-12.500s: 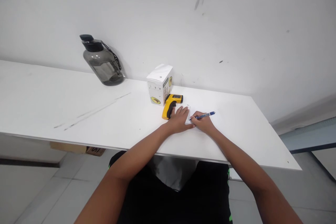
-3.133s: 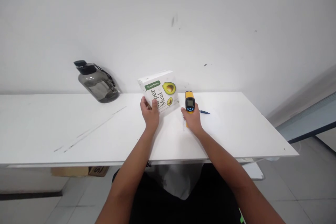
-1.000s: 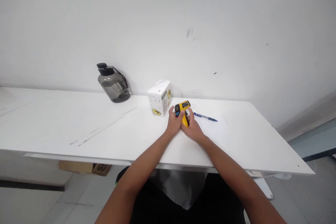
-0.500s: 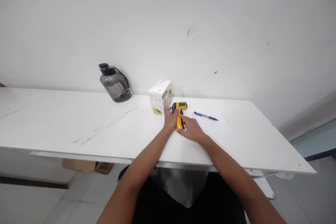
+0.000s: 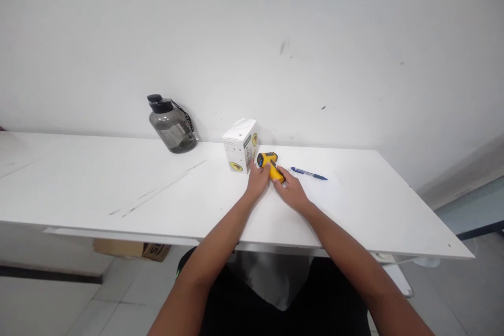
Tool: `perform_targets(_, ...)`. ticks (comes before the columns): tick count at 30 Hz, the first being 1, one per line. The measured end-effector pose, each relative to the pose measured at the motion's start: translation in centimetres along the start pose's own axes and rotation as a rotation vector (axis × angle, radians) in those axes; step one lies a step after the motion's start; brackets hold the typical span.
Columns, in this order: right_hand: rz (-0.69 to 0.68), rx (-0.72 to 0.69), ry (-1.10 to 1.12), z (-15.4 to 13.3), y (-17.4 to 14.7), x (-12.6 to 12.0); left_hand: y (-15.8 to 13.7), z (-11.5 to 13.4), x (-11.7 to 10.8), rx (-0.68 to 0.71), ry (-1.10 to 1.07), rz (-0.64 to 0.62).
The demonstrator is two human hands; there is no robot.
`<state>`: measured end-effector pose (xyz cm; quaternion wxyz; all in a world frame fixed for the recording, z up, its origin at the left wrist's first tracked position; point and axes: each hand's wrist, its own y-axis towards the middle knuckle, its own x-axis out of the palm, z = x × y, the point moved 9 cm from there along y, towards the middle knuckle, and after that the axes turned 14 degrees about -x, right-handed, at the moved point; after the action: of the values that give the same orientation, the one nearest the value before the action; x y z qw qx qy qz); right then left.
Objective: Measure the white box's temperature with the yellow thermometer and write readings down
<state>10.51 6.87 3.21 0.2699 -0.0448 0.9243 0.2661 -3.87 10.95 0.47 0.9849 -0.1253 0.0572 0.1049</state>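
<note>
A yellow and black infrared thermometer (image 5: 271, 166), shaped like a pistol, is held low over the white table between both hands. My left hand (image 5: 258, 180) grips it from the left, near where the handle meets the head. At the handle's lower end, my right hand (image 5: 292, 189) closes on it from the right. A small lit display shows on the thermometer's near end. Just left of it stands a white box (image 5: 236, 149) with avocado pictures, close to my left fingers. A blue pen (image 5: 309, 174) lies to the right of the thermometer.
A grey see-through water jug (image 5: 173, 128) with a black lid stands near the wall, left of the box. The white table (image 5: 118, 178) runs along the wall and its right edge slants toward me. A cardboard box (image 5: 129, 248) sits below the table.
The thermometer has turned, so its handle now slants down to the right instead of pointing at me. My right hand has shifted slightly, staying on the handle end.
</note>
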Motion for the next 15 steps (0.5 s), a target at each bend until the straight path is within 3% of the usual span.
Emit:
perform_targets(7,0.052,0.029,0.05,0.1,0.0,-0.7,-1.4,1.2,0.1,0.084,0.263,0.015)
perform_targets(11,0.027,0.029,0.076,0.3,0.1,-0.5,-1.4,1.3,0.4,0.085,0.278,-0.041)
perform_targets(15,-0.058,-0.069,0.07,-0.5,0.4,-0.1,-1.3,1.2,0.7,0.069,0.286,-0.091)
